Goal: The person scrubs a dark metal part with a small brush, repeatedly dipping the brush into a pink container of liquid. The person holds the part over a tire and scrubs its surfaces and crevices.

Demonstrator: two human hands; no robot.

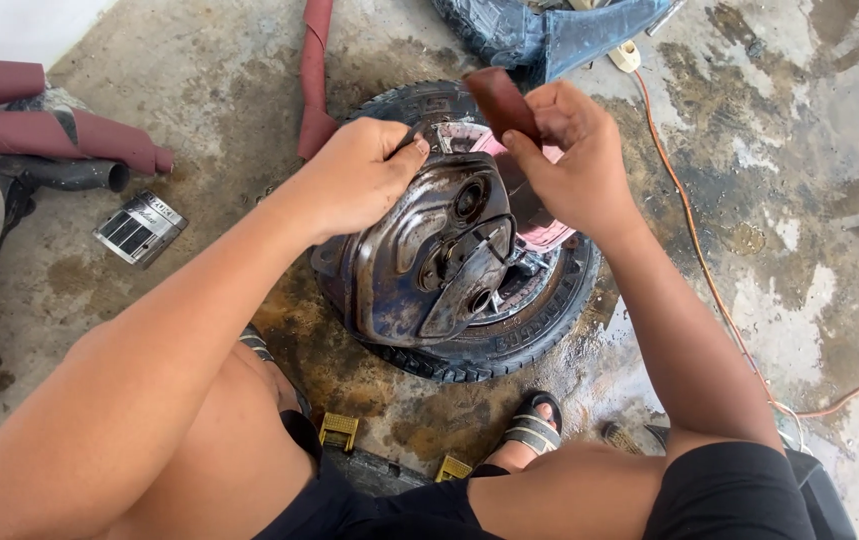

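Over the tyre [509, 345], left hand [359, 180] clamps the cover [419, 260]; right hand [574, 165] pinches sandpaper [499, 100] (folded).

Stained wet concrete floor [799, 200], orange cable [694, 235] trailing across it, white wall [9, 25] at upper left, daylight

The left hand [364, 175] grips the top edge of a rusty dark metal cover [419, 255] resting on a black rubber tyre [509, 340], while the right hand [574, 160] pinches a folded strip of reddish-brown sandpaper [502, 102] above it on the wet concrete floor [799, 230].
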